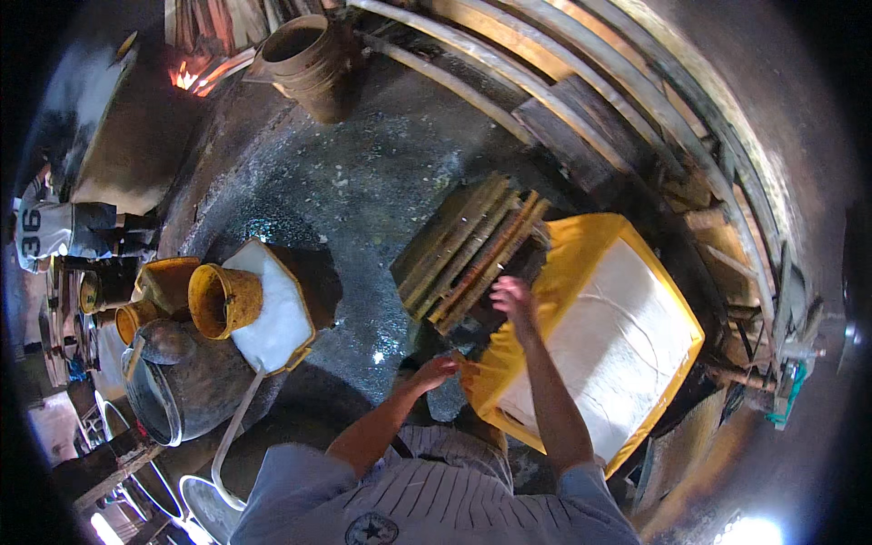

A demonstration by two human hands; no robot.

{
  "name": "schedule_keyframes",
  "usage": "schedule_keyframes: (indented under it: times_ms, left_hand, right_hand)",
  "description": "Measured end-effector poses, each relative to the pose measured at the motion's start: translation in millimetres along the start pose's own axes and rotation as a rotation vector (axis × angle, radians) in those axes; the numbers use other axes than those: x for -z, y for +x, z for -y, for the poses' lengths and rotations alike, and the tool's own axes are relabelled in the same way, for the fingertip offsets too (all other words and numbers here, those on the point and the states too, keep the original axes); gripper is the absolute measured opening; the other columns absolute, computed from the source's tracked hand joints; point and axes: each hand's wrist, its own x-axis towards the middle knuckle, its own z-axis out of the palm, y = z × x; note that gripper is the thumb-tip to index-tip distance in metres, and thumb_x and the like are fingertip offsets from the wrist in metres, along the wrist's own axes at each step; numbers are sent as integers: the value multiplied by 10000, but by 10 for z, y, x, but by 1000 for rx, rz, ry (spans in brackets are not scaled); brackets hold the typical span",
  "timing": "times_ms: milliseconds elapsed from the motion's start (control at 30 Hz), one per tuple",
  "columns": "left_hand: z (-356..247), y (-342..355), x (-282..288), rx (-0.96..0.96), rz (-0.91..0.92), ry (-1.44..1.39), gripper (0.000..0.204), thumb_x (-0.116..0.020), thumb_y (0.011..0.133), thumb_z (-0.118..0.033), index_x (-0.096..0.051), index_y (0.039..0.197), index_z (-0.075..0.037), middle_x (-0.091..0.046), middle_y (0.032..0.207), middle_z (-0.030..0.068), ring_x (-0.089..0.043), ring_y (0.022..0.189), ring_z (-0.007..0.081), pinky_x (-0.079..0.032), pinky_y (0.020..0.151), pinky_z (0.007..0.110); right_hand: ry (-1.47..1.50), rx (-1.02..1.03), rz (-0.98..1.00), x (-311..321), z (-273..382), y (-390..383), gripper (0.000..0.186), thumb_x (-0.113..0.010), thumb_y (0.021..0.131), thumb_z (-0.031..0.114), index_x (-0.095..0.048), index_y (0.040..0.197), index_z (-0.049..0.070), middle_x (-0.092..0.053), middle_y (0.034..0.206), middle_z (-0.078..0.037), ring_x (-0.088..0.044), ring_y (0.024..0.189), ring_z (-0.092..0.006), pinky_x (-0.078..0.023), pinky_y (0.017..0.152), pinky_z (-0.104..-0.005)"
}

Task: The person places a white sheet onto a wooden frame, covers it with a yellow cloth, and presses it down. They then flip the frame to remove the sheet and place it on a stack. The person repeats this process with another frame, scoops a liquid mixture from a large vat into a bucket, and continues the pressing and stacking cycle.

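A wide rectangular block with a creased white top and yellow cloth around its edges stands in front of me to the right. My left hand is at the block's near left corner, its fingers close together against the yellow cloth; whether they grip it is unclear. My right hand reaches over the block's left side, between the cloth and a stack of wooden boards. Motion blurs its fingers, and I see nothing plainly held in it. The boards lie side by side, wet and worn, just beyond both hands.
To the left, a yellow bucket lies on a tray of white material, beside a large metal drum and a curved pale hose. A big brown bucket stands far off near a fire. Another person stands far left. Wooden rails curve along the right.
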Motion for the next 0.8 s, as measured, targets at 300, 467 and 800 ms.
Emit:
schedule_keyframes:
  times_ms: [300,467,800]
  left_hand:
    - [533,-2936,2168,311,-1141,-737,198,-516,899,-232,-585,1046,-118,-623,932,47,-582,727,147,-430,585,239]
    - [664,-3367,1430,534,-1401,-710,204,-527,881,-250,-555,1031,-113,-628,934,53,-604,673,156,-430,520,228]
    - [61,-1631,1700,8,-746,-302,265,-549,866,-174,-560,1110,-73,-627,1012,83,-625,856,198,-506,681,314]
  right_hand:
    - [-602,-627,-360,-1818,-1744,1347,531,-689,733,153,-499,1187,-45,-599,1084,-141,-571,976,-243,-468,814,-383]
    - [-704,-379,-387,-2372,-1809,1592,421,-716,728,282,-606,899,-87,-646,940,-222,-635,883,-327,-498,747,-427]
    - [-245,-212,-158,-414,134,2103,258,-676,639,173,-582,856,70,-554,822,-40,-542,702,-166,-441,522,-355]
